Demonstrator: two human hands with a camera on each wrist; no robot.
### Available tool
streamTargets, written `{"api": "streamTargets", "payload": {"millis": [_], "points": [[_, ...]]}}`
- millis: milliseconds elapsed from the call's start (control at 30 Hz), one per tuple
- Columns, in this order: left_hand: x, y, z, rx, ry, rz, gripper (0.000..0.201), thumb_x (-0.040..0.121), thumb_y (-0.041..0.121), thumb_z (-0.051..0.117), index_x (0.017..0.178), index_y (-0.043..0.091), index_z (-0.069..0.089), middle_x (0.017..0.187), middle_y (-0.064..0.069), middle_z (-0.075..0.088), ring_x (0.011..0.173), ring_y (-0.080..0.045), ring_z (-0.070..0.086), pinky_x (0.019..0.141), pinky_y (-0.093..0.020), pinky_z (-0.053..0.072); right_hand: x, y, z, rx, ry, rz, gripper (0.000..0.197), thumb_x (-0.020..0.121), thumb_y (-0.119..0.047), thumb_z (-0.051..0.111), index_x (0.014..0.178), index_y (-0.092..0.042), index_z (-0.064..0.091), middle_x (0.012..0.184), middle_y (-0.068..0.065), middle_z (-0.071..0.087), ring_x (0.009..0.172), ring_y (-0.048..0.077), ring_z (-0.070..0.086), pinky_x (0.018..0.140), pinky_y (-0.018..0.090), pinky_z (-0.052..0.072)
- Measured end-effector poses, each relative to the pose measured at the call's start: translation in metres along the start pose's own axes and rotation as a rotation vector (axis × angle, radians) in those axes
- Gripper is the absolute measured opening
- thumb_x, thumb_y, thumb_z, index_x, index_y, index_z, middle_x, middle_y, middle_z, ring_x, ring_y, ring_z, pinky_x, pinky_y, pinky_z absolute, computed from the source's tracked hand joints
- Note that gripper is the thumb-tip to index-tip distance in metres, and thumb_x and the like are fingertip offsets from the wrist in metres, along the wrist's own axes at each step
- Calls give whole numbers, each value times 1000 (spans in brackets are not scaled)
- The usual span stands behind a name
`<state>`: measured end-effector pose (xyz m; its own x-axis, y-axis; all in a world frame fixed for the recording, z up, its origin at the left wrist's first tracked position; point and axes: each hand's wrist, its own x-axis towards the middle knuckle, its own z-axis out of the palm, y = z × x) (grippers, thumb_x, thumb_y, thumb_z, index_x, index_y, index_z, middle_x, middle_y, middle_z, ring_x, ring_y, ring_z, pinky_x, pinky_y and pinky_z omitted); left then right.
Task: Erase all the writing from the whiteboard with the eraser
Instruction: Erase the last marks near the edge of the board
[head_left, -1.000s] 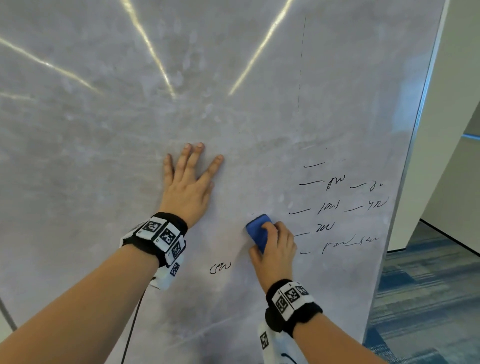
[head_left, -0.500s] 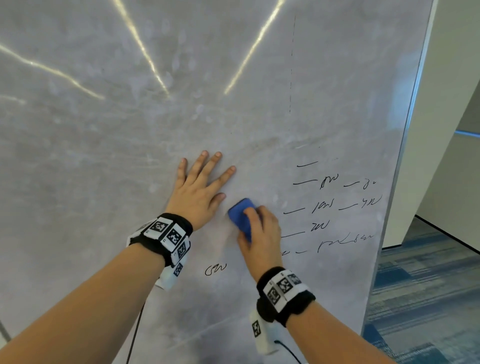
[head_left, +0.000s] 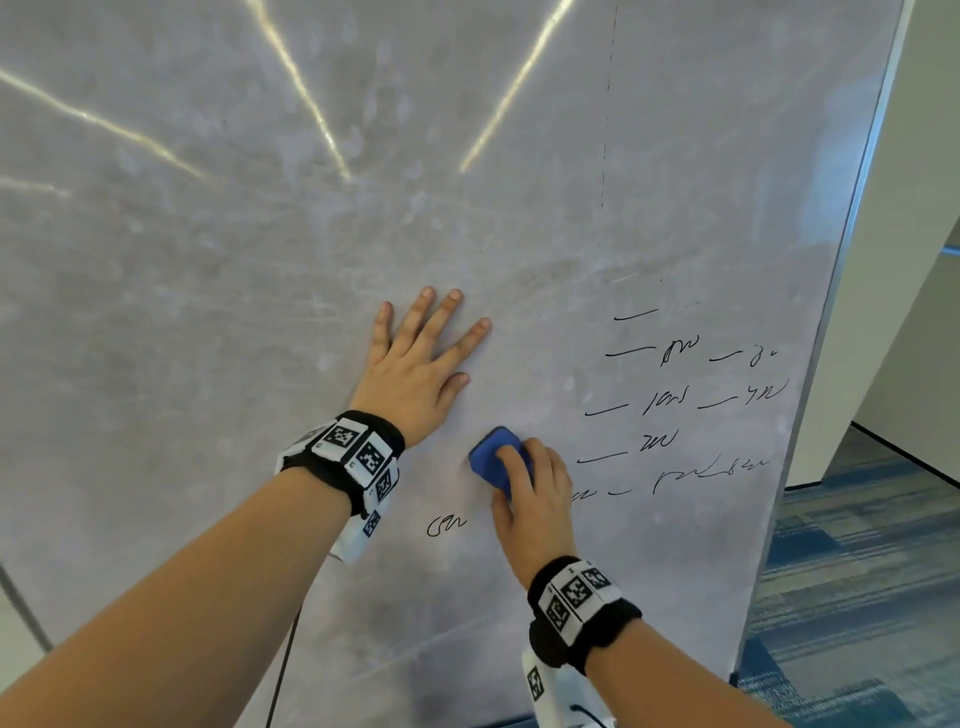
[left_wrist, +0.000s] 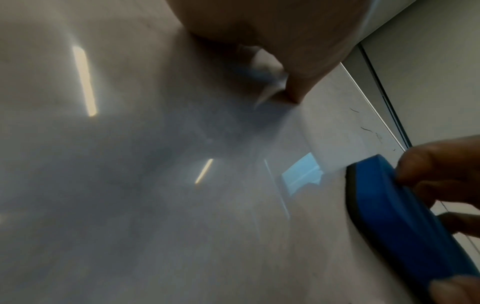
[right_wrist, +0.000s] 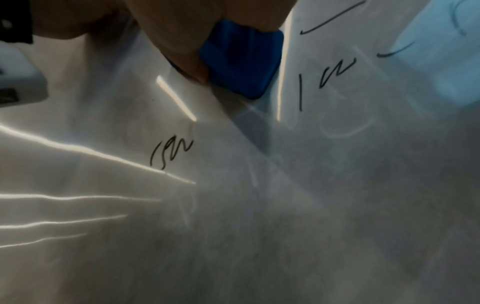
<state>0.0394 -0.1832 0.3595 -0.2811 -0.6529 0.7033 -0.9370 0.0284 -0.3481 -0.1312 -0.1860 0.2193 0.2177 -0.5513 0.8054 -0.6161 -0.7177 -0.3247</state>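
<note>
Two hands on whiteboard (head_left: 208, 312): left hand (head_left: 415, 358) flat, fingers spread; right hand (head_left: 535, 499) grips blue eraser (head_left: 493, 457), writing (head_left: 691, 405) to right.

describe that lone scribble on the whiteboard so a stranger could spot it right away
On the large grey-white whiteboard, look low, below the flat left hand. The small black scribble sits alone, left of the right hand gripping the blue eraser; every other mark lies right of that hand.

My head view is bright and sharp; ceiling-light streaks glare across the whiteboard (head_left: 208, 260). Both wrist views are dimmer, soft and blurred, with reflections.
</note>
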Motion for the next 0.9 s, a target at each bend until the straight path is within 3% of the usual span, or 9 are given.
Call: {"api": "streamTargets", "payload": {"millis": [100,167,333,433,533,600,700,800,900], "points": [[-1,2,1,7,18,1,57,91,41,38,146,33,24,154,-6,19,142,-30,11,112,-51,-5,-17,-17,19,-13,-73,-128,63,60,-3,71,115,-17,46,116,9,42,97,29,44,82,40,49],[-1,2,-1,14,19,10,57,91,41,37,146,32,23,154,-8,21,142,-30,10,111,-51,-7,-37,-22,31,-75,-193,-230,69,54,-6,74,116,-18,46,119,11,42,100,30,43,84,41,49],[-1,-1,-2,15,-3,19,57,92,40,38,146,31,24,154,-8,21,142,-30,10,111,-49,-9,-62,3,26,-143,-319,-302,80,43,-6,75,116,-23,47,120,9,42,102,29,44,85,40,48],[-1,0,-2,22,-11,16,57,92,41,37,146,31,24,155,-8,21,142,-30,10,111,-49,-9,-51,20,18,-153,-219,-200,76,48,-3,76,116,-21,47,121,10,43,101,30,43,84,45,48],[-1,0,-3,28,-15,9,58,92,41,37,147,32,21,156,-7,19,142,-30,8,111,-50,-9,-29,5,19,-137,-82,-83,66,57,2,70,116,-18,47,119,14,49,100,32,44,83,46,47],[-1,1,-2,33,-16,5,58,92,41,37,147,32,20,156,-7,17,143,-30,7,112,-51,-7,-22,-14,24,-127,-70,-88,61,60,1,64,116,-17,47,117,15,51,100,32,44,84,45,44],[-2,1,-2,31,-21,6,59,92,41,38,147,32,20,156,-7,17,143,-30,8,112,-52,-6,-35,-28,34,-146,-153,-217,50,65,-9,49,114,-20,49,120,10,45,100,29,42,88,42,35],[-2,0,-2,37,-23,9,59,92,41,37,147,32,20,155,-7,18,142,-30,9,111,-51,-8,-64,-7,29,-217,-299,-324,56,57,-12,60,111,-25,50,117,6,45,101,27,43,87,38,44],[-2,1,-2,41,-27,-1,59,92,41,36,148,32,18,155,-7,17,142,-30,8,112,-51,-8,-73,32,10,-234,-264,-109,80,38,-3,75,111,-20,46,119,9,43,100,30,42,81,42,51]]}}
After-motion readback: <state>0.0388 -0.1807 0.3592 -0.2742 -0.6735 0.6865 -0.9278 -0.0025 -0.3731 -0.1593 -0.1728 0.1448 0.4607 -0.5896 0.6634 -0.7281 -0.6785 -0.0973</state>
